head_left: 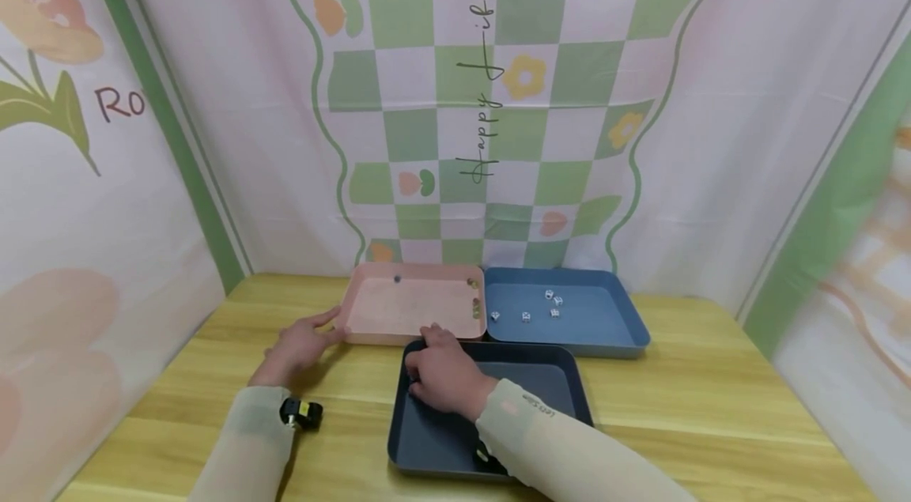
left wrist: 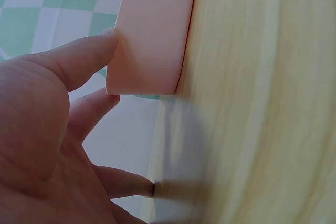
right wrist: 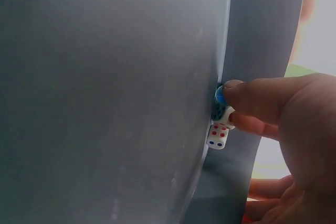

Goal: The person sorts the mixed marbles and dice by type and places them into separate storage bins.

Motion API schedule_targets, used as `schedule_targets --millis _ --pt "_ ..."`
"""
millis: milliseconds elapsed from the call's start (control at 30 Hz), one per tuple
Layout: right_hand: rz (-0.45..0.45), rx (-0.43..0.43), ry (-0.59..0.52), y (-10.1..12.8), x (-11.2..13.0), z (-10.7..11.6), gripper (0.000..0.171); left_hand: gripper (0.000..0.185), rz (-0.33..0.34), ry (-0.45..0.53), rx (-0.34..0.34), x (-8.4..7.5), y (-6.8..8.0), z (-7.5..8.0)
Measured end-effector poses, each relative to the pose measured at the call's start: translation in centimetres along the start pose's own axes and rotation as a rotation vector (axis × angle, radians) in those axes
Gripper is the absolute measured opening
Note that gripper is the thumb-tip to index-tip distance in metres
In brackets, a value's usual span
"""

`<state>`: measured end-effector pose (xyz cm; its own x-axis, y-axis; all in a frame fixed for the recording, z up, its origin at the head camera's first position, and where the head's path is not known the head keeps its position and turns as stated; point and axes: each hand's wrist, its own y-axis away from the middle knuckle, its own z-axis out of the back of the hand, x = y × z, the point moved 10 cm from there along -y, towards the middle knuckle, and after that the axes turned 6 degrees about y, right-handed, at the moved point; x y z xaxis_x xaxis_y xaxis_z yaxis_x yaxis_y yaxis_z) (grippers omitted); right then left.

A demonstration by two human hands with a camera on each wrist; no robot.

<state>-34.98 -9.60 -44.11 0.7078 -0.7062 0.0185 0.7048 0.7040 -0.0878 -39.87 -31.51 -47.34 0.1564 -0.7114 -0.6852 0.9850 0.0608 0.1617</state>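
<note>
My left hand (head_left: 299, 347) is at the front left corner of the pink tray (head_left: 387, 337). In the left wrist view its thumb (left wrist: 89, 59) and forefinger touch the tray's rim, the other fingers spread apart. My right hand (head_left: 450, 372) reaches into the dark grey tray (head_left: 425, 451), by its left wall. In the right wrist view the thumb and forefinger pinch a small blue glass bead (right wrist: 220, 96) at the foot of the wall. Against it sit white dice (right wrist: 217, 136) with red and blue dots, partly hidden by the fingers.
At the back right stands a blue tray (head_left: 598, 308) holding several white dice (head_left: 555, 313). Several small greenish beads (head_left: 476, 311) lie along the pink tray's right side, with a dark bead (head_left: 397, 279) near its back wall. A checkered curtain (head_left: 466, 115) hangs behind the wooden table (head_left: 676, 407).
</note>
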Motion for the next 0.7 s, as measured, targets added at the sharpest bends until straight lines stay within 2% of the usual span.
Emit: schedule_targets --millis 200,333,700 --pt "-0.001 0.027 0.001 -0.02 0.19 -0.32 0.003 0.069 -0.003 0.011 0.0 -0.09 0.13 -0.02" --pt "-0.001 0.051 0.01 0.06 0.27 -0.54 0.013 0.07 -0.006 0.004 -0.002 -0.04 0.09 -0.01" --pt "-0.007 0.096 0.008 0.16 0.18 -0.92 0.018 0.071 -0.004 0.005 -0.003 -0.02 -0.07 0.02"
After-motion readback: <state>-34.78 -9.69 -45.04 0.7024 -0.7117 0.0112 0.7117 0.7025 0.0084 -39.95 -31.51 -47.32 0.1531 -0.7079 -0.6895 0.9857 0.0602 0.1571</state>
